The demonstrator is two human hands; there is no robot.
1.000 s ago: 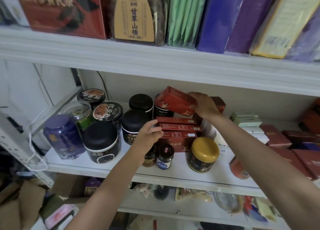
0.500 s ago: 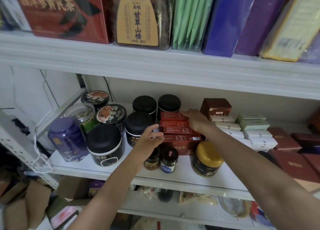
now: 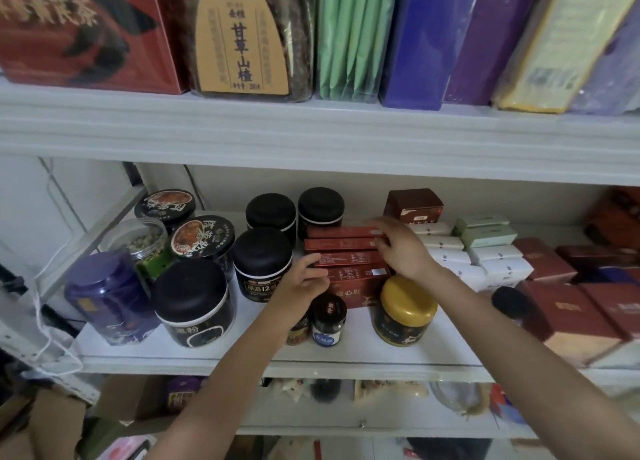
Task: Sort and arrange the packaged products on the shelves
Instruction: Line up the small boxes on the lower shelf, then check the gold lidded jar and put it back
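A stack of flat red boxes (image 3: 343,248) lies in the middle of the white middle shelf (image 3: 242,359), behind a gold-lidded jar (image 3: 407,303) and two small dark jars (image 3: 329,317). My right hand (image 3: 403,251) rests against the right ends of the upper boxes, fingers laid over them. My left hand (image 3: 301,283) touches the stack's left end with thumb and fingertips. Neither hand lifts a box.
Black-lidded jars (image 3: 263,251) and a purple jar (image 3: 104,286) crowd the shelf's left side. White boxes (image 3: 443,244), a maroon box (image 3: 414,205) and dark red cartons (image 3: 568,307) fill the right. The upper shelf (image 3: 311,127) carries large upright packages.
My right hand carried a red box down onto the stack and now rests at the stack's right end. My left hand stayed at the left end.
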